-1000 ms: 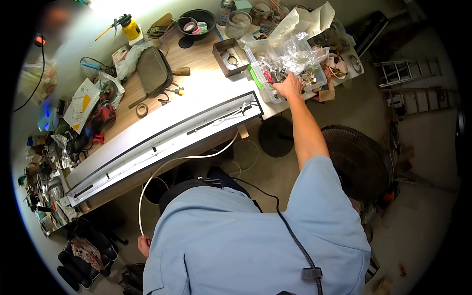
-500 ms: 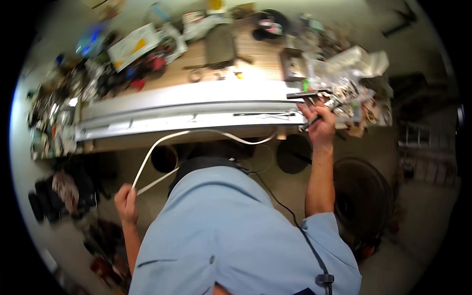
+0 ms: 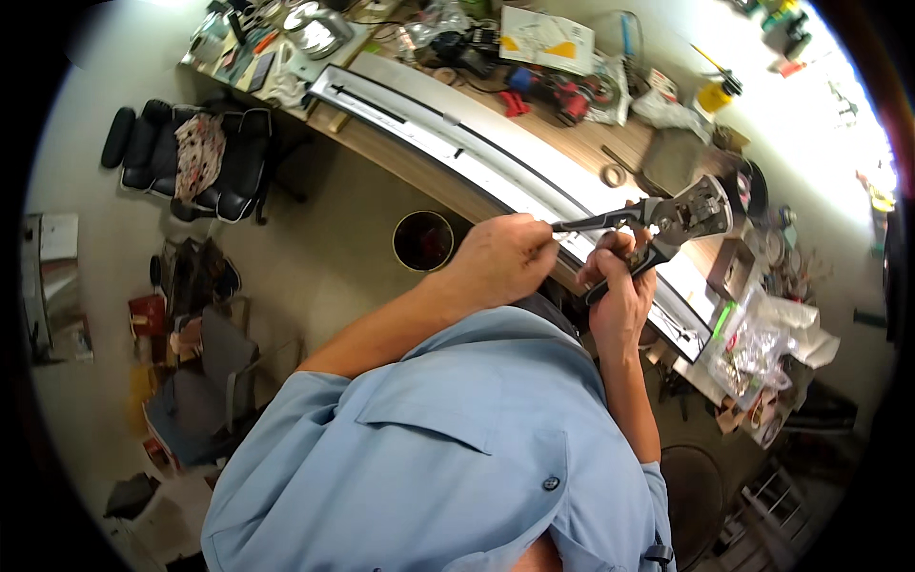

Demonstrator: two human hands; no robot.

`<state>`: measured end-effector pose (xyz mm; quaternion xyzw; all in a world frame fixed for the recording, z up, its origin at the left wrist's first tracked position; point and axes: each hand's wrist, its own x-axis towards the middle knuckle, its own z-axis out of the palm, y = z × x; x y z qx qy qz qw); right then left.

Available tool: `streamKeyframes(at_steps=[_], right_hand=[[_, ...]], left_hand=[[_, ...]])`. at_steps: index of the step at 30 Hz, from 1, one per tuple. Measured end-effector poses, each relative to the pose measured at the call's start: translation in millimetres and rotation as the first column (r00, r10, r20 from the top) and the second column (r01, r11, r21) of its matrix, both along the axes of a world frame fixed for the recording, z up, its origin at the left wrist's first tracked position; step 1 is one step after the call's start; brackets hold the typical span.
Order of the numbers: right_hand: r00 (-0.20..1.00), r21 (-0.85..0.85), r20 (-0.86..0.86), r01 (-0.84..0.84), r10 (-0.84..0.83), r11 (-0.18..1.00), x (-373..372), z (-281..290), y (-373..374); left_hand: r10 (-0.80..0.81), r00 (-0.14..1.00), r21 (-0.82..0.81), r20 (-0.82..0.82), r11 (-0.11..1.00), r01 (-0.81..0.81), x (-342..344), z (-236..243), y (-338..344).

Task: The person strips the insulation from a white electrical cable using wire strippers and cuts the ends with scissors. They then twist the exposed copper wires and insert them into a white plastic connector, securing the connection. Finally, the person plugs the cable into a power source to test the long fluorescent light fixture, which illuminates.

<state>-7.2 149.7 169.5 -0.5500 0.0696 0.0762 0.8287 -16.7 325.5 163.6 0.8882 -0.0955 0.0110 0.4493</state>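
Grey metal forms the head (image 3: 703,205) of a plier-type hand tool (image 3: 667,225), located forward of the blue shirt (image 3: 429,467) and seen over a long white channel (image 3: 481,170) with black edges. The upper handle (image 3: 600,221) and lower handle (image 3: 652,255) stand spread apart. Right grip (image 3: 620,303): fingers curled around the lower handle, supporting the tool. Left grip (image 3: 503,255): fingers folded closed at the end of the upper handle; whether they pinch that end cannot be determined. The channel lies lengthwise along the front of the wood-grain tabletop (image 3: 583,145). Behind it: a roll of tape (image 3: 604,175) and a red power tool (image 3: 572,103). Near its right end: crumpled clear plastic (image 3: 758,355) and a brown box (image 3: 732,272).
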Motion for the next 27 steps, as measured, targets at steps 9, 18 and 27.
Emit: streamKeyframes(at_steps=[9,18,27], right_hand=[[0.99,-0.373,-0.009,-0.136,0.143,0.918,10.1,0.3,34.4],[0.993,-0.519,-0.07,-0.118,0.096,0.847,11.1,-15.3,19.8],[0.709,0.228,-0.49,-0.457,0.507,0.86,12.6,-35.9,-13.1]], left_hand=[[0.081,0.995,-0.384,-0.055,0.918,-0.096,12.1,-17.8,8.8],[-0.073,0.896,-0.642,-0.438,0.723,-0.254,26.8,-30.8,-2.2],[-0.035,0.916,-0.454,-0.4,0.875,-0.165,35.2,-28.9,-10.0]])
